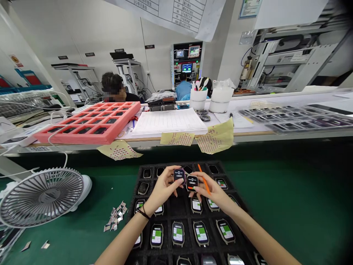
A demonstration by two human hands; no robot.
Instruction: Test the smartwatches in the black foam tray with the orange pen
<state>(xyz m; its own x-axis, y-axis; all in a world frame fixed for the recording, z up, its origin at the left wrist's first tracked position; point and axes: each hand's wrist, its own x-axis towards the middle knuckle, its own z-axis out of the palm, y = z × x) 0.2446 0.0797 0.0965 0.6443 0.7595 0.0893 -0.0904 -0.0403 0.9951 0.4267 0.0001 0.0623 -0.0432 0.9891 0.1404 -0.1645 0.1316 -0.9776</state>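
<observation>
Black foam tray [168, 217] holding watches [201, 233]; pink tray [79, 138] beyond. Left hand [167, 184], right hand [211, 187]: fingers clamped on one watch each.

Counts were: 2 hands [168, 183], 2 held watches [179, 177], 1 orange stick [204, 179], 1 black tray [180, 217], 1 pink tray [82, 138], 1 fan [46, 195], 3 yellow sheets [215, 138], 2 white tubs [198, 100], 3 people [113, 86]. Tray watches [178, 233]: partly hidden, no firm total.
</observation>
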